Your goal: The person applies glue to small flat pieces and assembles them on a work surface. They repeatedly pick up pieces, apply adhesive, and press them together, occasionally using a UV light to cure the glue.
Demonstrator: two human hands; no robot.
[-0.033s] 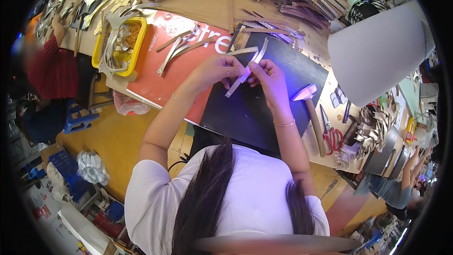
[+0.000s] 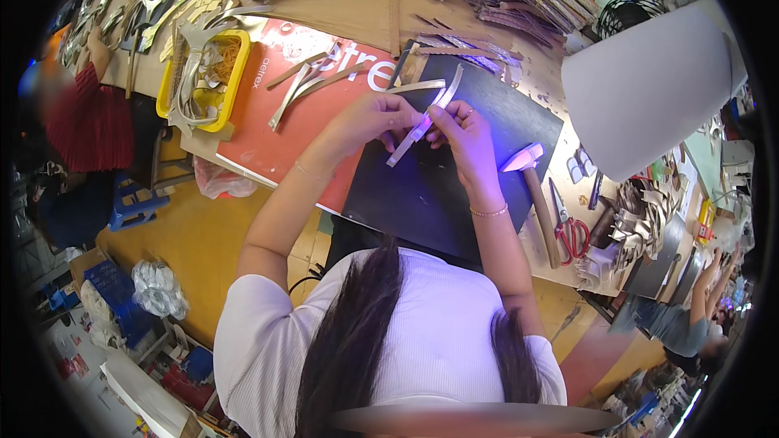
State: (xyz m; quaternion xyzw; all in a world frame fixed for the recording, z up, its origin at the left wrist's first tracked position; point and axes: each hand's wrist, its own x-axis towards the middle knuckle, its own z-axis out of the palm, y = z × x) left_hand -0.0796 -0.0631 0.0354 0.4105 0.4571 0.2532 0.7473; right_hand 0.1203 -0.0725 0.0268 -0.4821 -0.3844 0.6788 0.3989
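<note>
Near the frame's centre, the left hand and right hand share a pinching grip on a pale strap, seemingly mid-work, while strips lie loose left of centre, whether finished or waiting I cannot tell.

We see the counter and its yellow basket a hair farther left. The pale strip now leans its far end very slightly right.

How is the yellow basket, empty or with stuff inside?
Not empty: the yellow basket has pale strips and orange strings in it. I can't tell how deep they go.
</note>
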